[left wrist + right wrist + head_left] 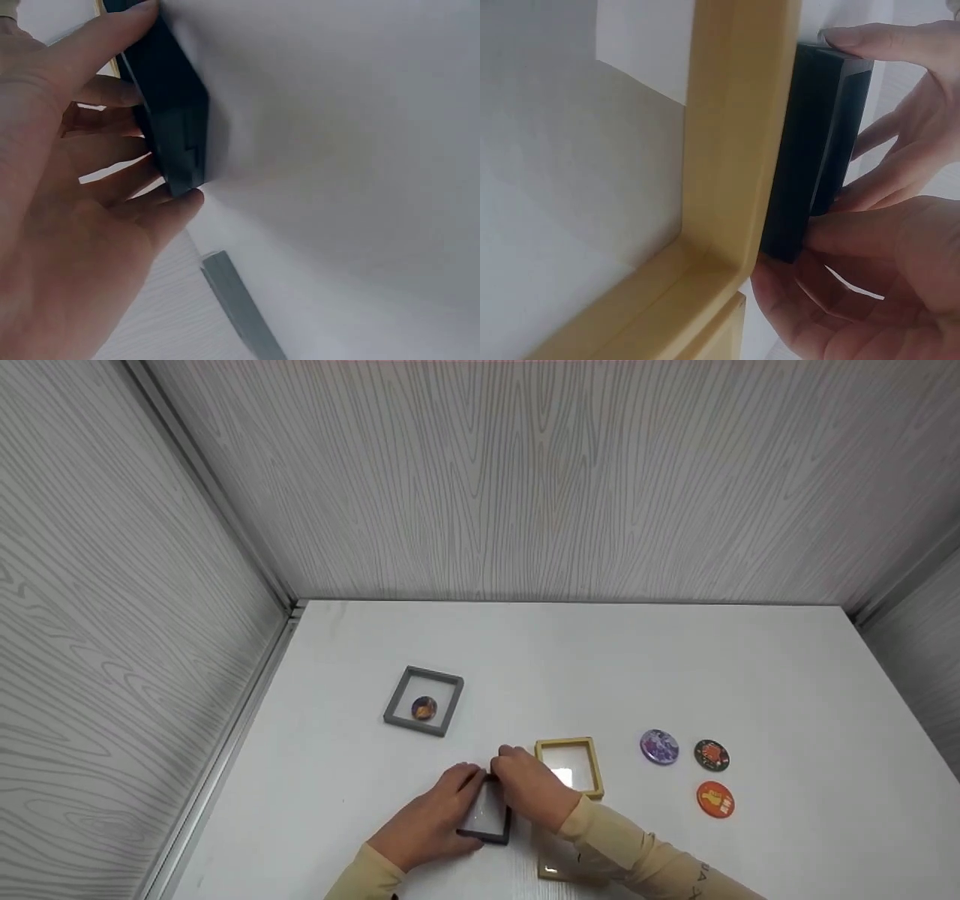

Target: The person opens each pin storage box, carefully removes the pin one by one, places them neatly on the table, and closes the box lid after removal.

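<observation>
A small black square frame (484,836) with a clear pane lies on the white table between both hands. My left hand (435,821) holds its left side, thumb at the near edge and fingers toward the far corner; the left wrist view shows the thumb on the black rim (169,82). At the far right corner, my right hand (534,787) pinches the rim between thumb and fingers. In the right wrist view the black frame (799,150) stands close beside a yellow frame (739,142). My right hand and sleeve partly cover that yellow frame's near side.
Farther back on the left, a grey frame (415,725) surrounds a round dark badge (424,708). Another yellow frame piece (551,875) is mostly hidden under the right forearm. To the right lie purple (659,747), black-and-red (712,755) and orange (715,799) badges. Walls border the table.
</observation>
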The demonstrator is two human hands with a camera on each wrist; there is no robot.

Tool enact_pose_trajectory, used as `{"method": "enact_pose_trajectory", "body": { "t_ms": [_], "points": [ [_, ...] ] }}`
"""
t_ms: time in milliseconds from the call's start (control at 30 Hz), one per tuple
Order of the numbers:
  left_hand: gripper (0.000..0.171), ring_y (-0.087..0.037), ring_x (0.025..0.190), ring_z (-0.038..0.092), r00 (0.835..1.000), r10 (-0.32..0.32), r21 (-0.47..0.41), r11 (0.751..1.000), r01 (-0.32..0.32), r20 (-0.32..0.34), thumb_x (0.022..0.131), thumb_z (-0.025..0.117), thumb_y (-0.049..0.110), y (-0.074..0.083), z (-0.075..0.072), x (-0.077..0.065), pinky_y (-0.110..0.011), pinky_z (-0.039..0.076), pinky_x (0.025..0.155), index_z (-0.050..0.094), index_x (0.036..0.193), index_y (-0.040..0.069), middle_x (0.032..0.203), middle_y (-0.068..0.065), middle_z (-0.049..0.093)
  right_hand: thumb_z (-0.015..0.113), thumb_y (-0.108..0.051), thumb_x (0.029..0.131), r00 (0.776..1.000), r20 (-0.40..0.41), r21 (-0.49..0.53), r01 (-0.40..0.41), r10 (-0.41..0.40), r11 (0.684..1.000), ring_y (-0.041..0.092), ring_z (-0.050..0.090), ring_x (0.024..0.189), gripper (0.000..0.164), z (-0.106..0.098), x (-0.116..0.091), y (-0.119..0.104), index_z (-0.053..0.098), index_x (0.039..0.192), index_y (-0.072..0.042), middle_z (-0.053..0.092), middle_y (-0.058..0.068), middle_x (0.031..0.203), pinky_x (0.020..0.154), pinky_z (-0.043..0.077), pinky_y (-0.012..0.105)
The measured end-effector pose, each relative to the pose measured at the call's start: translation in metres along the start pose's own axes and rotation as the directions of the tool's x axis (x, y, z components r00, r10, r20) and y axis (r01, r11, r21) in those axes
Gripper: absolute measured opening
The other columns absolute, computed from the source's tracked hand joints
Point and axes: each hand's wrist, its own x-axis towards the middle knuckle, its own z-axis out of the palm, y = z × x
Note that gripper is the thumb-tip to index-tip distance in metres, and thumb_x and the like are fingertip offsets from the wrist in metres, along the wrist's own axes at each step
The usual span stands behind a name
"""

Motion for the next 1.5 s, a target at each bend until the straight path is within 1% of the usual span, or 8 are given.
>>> {"method": "enact_pose_trajectory", "body": {
  "t_ms": [200,333,467,600,800,1000,1233,1500],
  "points": [
    [0.078,-0.023,0.137,0.046,0.999,-0.033,-0.038,0.999,0.034,0.038,0.086,0.072,0.045,-0.003,-0.024,0.000,-0.040,0.046,0.109,0.043,0.147,0.005,0.149,-0.012,0.044,0.060,0.002,0.087,0.999,0.034,0.010,0.000,0.000,1.000,0.017,0.055,0.069,0.011,-0.001,0.001,0.001,0.070,0.089,-0.003,0.062,0.007,0.080,0.060,0.051,0.029],
    [0.058,-0.024,0.128,0.054,0.998,-0.048,0.008,0.999,0.048,-0.039,0.090,0.070,0.034,-0.017,-0.049,0.005,-0.042,0.051,0.102,0.052,0.139,0.008,0.140,-0.011,0.054,0.062,0.002,0.087,0.999,0.044,0.051,0.002,-0.004,0.999,0.017,0.059,0.070,0.010,-0.004,0.002,0.004,0.072,0.089,-0.001,0.064,0.008,0.080,0.061,0.053,0.029],
    [0.055,-0.028,0.123,0.058,0.990,-0.057,0.109,0.991,0.071,-0.127,0.084,0.077,0.024,-0.038,-0.070,0.018,-0.041,0.054,0.098,0.057,0.132,0.006,0.133,-0.013,0.058,0.065,0.000,0.087,0.998,0.061,0.114,-0.008,0.001,0.993,0.018,0.065,0.075,0.008,-0.009,0.003,0.006,0.073,0.091,0.001,0.068,0.011,0.084,0.066,0.056,0.029],
    [0.054,-0.030,0.118,0.059,0.986,-0.096,0.183,0.976,0.120,-0.135,0.077,0.083,0.014,-0.060,-0.082,0.035,-0.043,0.053,0.098,0.060,0.125,0.006,0.127,-0.014,0.060,0.066,-0.006,0.090,0.998,0.060,0.201,-0.028,0.016,0.979,0.016,0.064,0.077,0.012,-0.011,0.007,0.010,0.073,0.095,0.003,0.070,0.012,0.087,0.067,0.055,0.026],
    [0.078,-0.042,0.132,0.046,0.982,-0.174,0.266,0.946,0.186,-0.070,0.067,0.085,0.007,-0.086,-0.085,0.059,-0.059,0.039,0.111,0.051,0.138,0.001,0.136,-0.023,0.052,0.062,-0.015,0.095,0.992,0.091,0.377,-0.111,0.083,0.920,0.007,0.058,0.075,0.018,-0.011,0.019,0.019,0.073,0.100,-0.002,0.071,0.004,0.088,0.065,0.050,0.020],
    [0.101,-0.044,0.140,0.036,0.963,-0.268,0.276,0.928,0.252,0.023,0.062,0.090,0.010,-0.097,-0.084,0.076,-0.062,0.032,0.115,0.038,0.148,0.003,0.147,-0.024,0.042,0.059,-0.014,0.094,0.987,0.061,0.455,-0.161,0.150,0.876,0.014,0.064,0.083,0.023,-0.016,0.028,0.024,0.070,0.108,0.000,0.071,0.008,0.095,0.070,0.053,0.025],
    [0.100,-0.042,0.143,0.032,0.951,-0.301,0.314,0.912,0.264,0.074,0.067,0.083,0.005,-0.098,-0.085,0.089,-0.063,0.029,0.115,0.032,0.153,0.008,0.154,-0.020,0.037,0.058,-0.013,0.093,0.982,0.060,0.513,-0.186,0.182,0.838,0.026,0.068,0.097,0.030,-0.015,0.039,0.025,0.064,0.118,0.003,0.070,0.016,0.107,0.083,0.057,0.040],
    [0.103,-0.039,0.146,0.029,0.935,-0.320,0.291,0.919,0.267,0.154,0.067,0.083,0.003,-0.097,-0.085,0.098,-0.063,0.025,0.118,0.030,0.154,0.012,0.156,-0.015,0.035,0.059,-0.014,0.091,0.974,0.101,0.516,-0.225,0.202,0.827,0.025,0.068,0.095,0.033,-0.011,0.044,0.027,0.063,0.119,0.002,0.071,0.016,0.106,0.082,0.057,0.040]
  ]
}}
